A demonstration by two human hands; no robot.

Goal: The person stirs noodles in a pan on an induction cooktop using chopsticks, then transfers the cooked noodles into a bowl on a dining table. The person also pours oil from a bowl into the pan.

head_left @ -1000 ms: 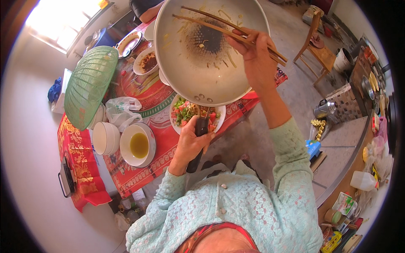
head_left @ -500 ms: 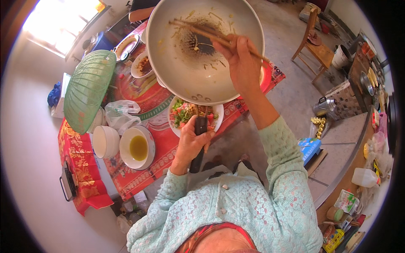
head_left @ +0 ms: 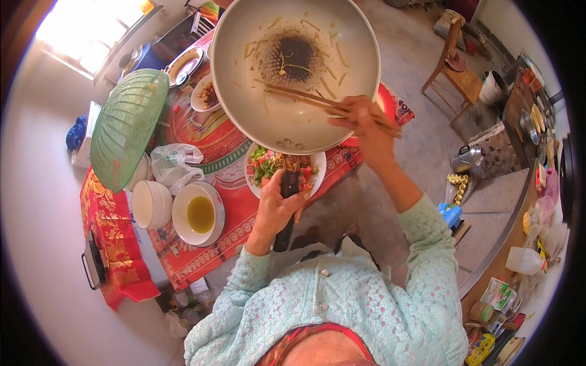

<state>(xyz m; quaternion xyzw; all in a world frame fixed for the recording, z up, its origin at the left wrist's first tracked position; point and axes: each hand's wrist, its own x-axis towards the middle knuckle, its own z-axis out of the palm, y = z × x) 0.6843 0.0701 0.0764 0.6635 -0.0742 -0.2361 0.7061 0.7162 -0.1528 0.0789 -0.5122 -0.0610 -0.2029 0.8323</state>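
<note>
My left hand grips the handle of the pan, held partly over a plate on the tabletop, right hand pinching chopsticks over its inside; clearing looks well along, I judge, scattered strips remaining.

No word can be read with certainty. On the head view's clock, red marks like characters stand on the green mesh cover toward nine, blue lettering on a white strip toward eight, and small print on the yellow packet between four and five.
</note>
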